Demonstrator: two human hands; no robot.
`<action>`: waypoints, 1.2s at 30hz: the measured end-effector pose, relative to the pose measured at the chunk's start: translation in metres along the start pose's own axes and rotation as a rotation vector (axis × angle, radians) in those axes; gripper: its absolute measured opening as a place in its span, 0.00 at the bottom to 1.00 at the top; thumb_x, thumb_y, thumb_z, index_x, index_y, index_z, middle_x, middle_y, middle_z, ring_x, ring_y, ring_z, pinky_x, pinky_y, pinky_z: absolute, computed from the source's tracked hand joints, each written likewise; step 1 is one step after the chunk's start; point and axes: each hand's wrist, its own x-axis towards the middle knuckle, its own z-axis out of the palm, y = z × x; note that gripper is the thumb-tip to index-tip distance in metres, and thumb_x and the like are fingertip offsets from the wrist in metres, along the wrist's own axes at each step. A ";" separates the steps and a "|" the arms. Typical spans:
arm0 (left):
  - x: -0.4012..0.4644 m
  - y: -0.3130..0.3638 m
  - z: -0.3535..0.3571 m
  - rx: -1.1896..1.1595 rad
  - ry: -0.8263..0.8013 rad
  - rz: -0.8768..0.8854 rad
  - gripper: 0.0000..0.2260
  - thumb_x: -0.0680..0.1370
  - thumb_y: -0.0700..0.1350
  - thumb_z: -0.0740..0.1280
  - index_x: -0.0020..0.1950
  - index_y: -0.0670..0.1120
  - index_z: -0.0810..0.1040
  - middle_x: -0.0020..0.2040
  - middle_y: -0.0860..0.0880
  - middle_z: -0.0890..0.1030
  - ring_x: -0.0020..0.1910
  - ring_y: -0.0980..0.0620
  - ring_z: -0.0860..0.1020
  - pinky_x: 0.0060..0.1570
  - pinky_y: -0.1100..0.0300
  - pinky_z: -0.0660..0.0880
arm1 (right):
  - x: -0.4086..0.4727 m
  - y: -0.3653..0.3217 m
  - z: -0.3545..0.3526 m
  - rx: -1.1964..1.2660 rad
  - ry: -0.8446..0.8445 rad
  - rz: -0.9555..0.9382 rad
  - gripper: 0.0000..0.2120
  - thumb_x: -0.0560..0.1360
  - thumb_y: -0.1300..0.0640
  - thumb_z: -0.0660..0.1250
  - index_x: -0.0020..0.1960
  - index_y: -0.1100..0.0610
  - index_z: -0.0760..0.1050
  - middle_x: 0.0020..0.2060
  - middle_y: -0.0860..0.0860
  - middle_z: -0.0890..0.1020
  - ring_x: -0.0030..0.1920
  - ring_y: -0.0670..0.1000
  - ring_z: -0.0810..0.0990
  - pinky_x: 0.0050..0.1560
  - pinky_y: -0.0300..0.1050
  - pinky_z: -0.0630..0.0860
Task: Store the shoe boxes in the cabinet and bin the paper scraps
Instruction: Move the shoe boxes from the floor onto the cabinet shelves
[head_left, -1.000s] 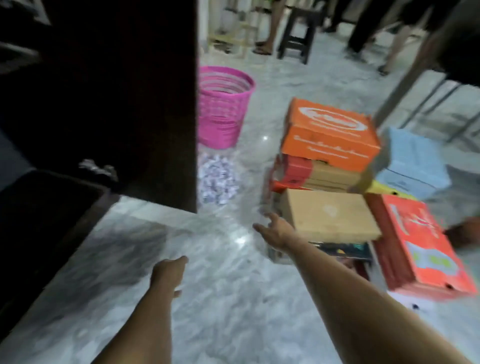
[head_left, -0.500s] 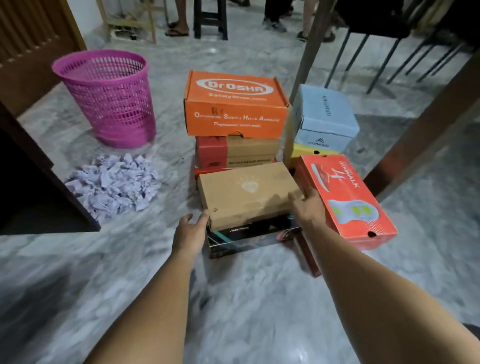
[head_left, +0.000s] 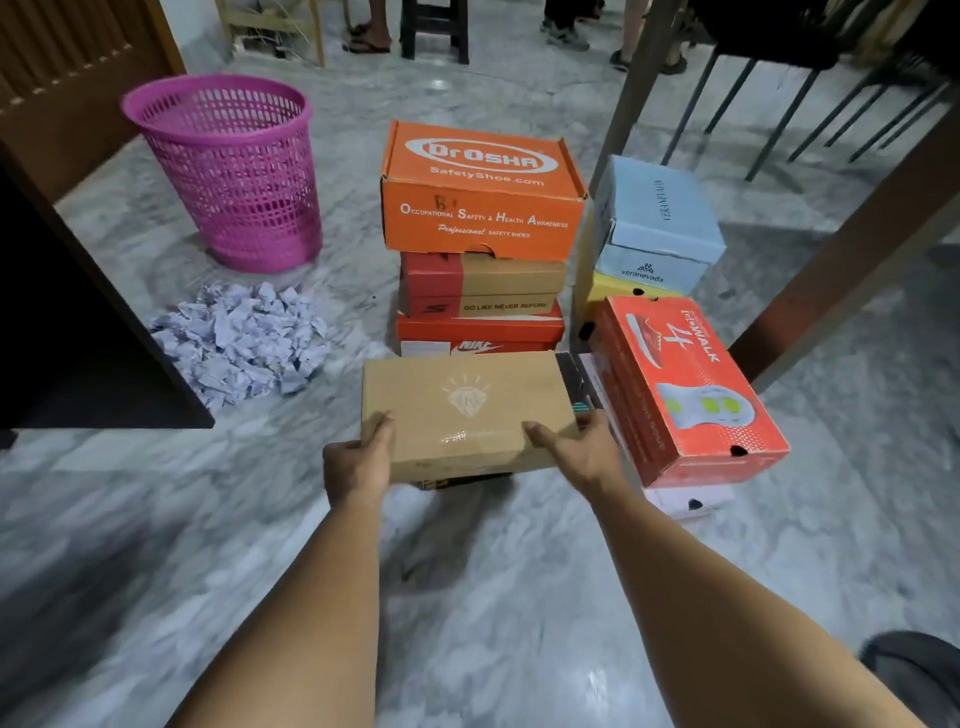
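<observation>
While both arms reach forward over the marble floor (head_left: 467, 597), the scene reads as follows.

Left hand: the left hand (head_left: 356, 470) grips the near left corner of the plain brown box (head_left: 462, 410), thumb on the lid, fingers curled under the edge.
Right hand: the right hand (head_left: 582, 452) grips the near right corner of the same box, thumb on the lid.
Held box: brown cardboard with a faint diamond emblem on its lid; it sits over a dark box (head_left: 576, 384) of which only slivers show. Whether it is lifted clear or resting on that box I cannot tell.
Stack behind: orange DrOSHA box (head_left: 480, 192) on top, a red and tan box (head_left: 483, 286) under it, a red Nike box (head_left: 478, 338) at the bottom.
Stack to the right: pale blue box (head_left: 657, 218) on a yellow box (head_left: 618, 291); nearer, a red Go Walk box (head_left: 691, 384) on a white box (head_left: 685, 501).
Paper scraps: a heap of crumpled pale scraps (head_left: 241, 343) on the floor, left of the stacks and just in front of the bin.
Bin: pink mesh basket (head_left: 228, 166), upright.
Cabinet: dark wooden cabinet (head_left: 78, 312) at the left edge, its interior in shadow.
Background: chair legs (head_left: 727, 104), a dark stool (head_left: 434, 26) and other people's feet at the far end of the room.
</observation>
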 end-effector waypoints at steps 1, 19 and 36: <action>0.001 -0.005 -0.011 -0.015 0.029 -0.010 0.36 0.56 0.72 0.73 0.51 0.45 0.79 0.49 0.45 0.83 0.46 0.44 0.82 0.50 0.45 0.83 | -0.009 -0.002 0.007 0.005 -0.025 -0.007 0.33 0.67 0.44 0.82 0.61 0.56 0.68 0.50 0.48 0.79 0.51 0.50 0.79 0.55 0.45 0.73; -0.006 -0.034 -0.311 -0.150 0.616 -0.051 0.18 0.77 0.59 0.69 0.57 0.45 0.80 0.57 0.39 0.83 0.56 0.38 0.80 0.51 0.52 0.76 | -0.125 -0.154 0.238 -0.066 -0.662 -0.231 0.20 0.76 0.52 0.75 0.66 0.48 0.73 0.56 0.53 0.83 0.55 0.58 0.82 0.43 0.61 0.85; 0.015 -0.053 -0.548 -0.767 1.446 0.136 0.31 0.70 0.53 0.74 0.66 0.33 0.75 0.61 0.33 0.80 0.59 0.35 0.79 0.53 0.51 0.73 | -0.327 -0.284 0.511 0.254 -1.116 -0.452 0.20 0.74 0.57 0.77 0.61 0.52 0.72 0.49 0.46 0.81 0.52 0.50 0.81 0.57 0.54 0.82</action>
